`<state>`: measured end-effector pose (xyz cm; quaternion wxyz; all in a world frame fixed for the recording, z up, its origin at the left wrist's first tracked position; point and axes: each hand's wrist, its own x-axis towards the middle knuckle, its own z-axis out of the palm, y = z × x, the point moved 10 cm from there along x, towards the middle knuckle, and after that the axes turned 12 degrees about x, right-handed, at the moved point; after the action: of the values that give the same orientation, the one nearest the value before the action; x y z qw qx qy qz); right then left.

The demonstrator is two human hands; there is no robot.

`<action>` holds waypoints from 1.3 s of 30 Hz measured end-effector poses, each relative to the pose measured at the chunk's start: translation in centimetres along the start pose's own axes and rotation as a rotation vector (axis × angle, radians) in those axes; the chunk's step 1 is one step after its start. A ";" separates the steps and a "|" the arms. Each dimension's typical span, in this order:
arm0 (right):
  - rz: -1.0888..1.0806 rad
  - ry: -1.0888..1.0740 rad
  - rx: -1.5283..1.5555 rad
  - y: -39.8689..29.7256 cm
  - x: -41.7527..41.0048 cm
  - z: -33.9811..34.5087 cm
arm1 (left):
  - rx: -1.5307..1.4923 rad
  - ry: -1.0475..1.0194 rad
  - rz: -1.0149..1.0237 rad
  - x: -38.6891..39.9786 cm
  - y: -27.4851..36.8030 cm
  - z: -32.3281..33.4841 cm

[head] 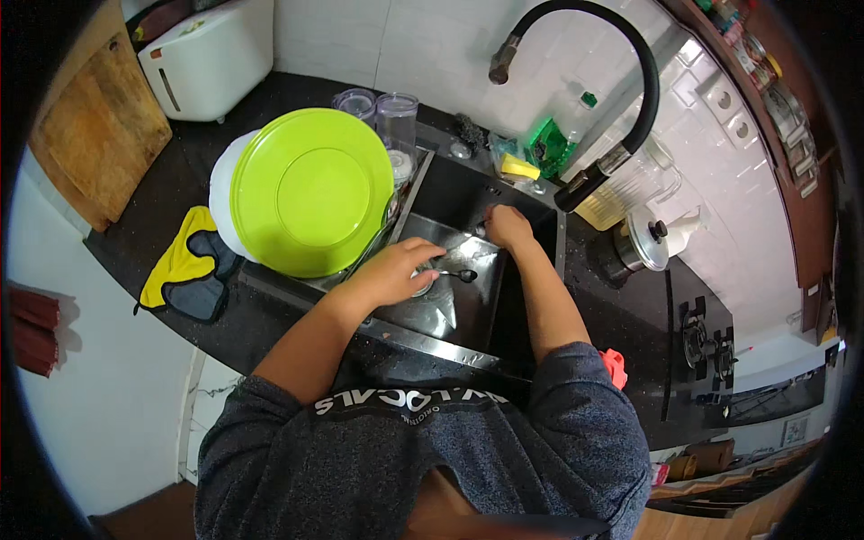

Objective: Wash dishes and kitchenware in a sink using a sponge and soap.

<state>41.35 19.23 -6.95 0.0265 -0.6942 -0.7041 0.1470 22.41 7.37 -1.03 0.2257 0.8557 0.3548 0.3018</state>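
Note:
Over the left part of the black sink basin [439, 314], my left hand [395, 270] curls around a clear, round-rimmed glass [422, 289], mostly hidden by the fingers and thumb. A metal spoon [464, 275] sticks out to the right from beside the thumb, its bowl over the basin. My right hand [507, 226] is lower in the basin, near its far wall, with the fingers curled. Something small and shiny shows at its fingertips; what it is, and whether I grip it, I cannot tell.
Left of the basin, a lime-green plastic bowl [310, 192] leans beside clear tumblers [397, 121]. A yellow-grey cloth [192, 266] lies at the counter's edge. A black flexible faucet [641, 61] arches above. Behind stand a yellow sponge [518, 166] and a green soap bottle [553, 145]; right, a lidded pot [641, 243].

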 end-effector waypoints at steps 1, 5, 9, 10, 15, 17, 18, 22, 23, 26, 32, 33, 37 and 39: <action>-0.081 0.080 0.092 -1.4 -0.8 -1.7 | 0.023 0.042 0.056 -0.2 0.7 -0.3; -0.193 -0.058 0.932 -2.9 -3.1 -1.9 | 0.120 0.139 0.030 -0.3 0.1 0.4; -0.237 -0.150 1.182 -3.9 -5.2 -1.0 | 0.281 0.116 0.037 0.1 1.7 0.0; -0.210 -0.153 1.195 -3.7 -5.3 -0.9 | 0.269 0.160 0.038 0.3 2.2 -0.9; -0.265 -0.156 1.129 -3.5 -5.0 -2.3 | 0.428 0.403 0.106 0.1 4.1 -3.8; -0.291 -0.188 1.128 -4.0 -4.9 -2.4 | 0.451 0.530 0.134 -0.4 4.4 -4.6; -0.321 -0.209 1.179 -4.4 -4.9 -2.4 | 0.139 0.262 -0.054 0.4 1.3 -2.2; -0.523 0.275 0.665 -4.2 -5.2 -7.7 | -0.203 -0.027 -0.261 0.6 -1.3 1.1; -0.539 0.564 0.462 -2.6 -4.7 -9.2 | -0.307 -0.100 -0.362 0.3 -2.0 1.8; -0.650 0.943 0.177 -2.4 -5.4 -13.3 | -0.401 -0.077 -0.372 0.4 -2.4 1.9; -0.370 0.618 -0.154 -0.8 1.8 -11.6 | -0.560 -0.057 -0.361 0.2 -3.7 2.3; -0.375 0.622 -0.151 -0.9 2.5 -11.6 | -0.572 -0.054 -0.367 0.2 -3.9 2.3; -0.205 0.733 0.249 4.0 5.5 -11.9 | -0.634 -0.046 -0.400 -0.1 -4.0 1.6; -0.216 0.971 0.515 9.1 5.5 -13.0 | -0.680 -0.063 -0.405 0.3 -3.2 1.5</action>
<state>53.13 26.80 2.29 0.5314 -0.5772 -0.6195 -0.0259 22.08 9.43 -3.87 0.5617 0.6539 0.3889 0.3251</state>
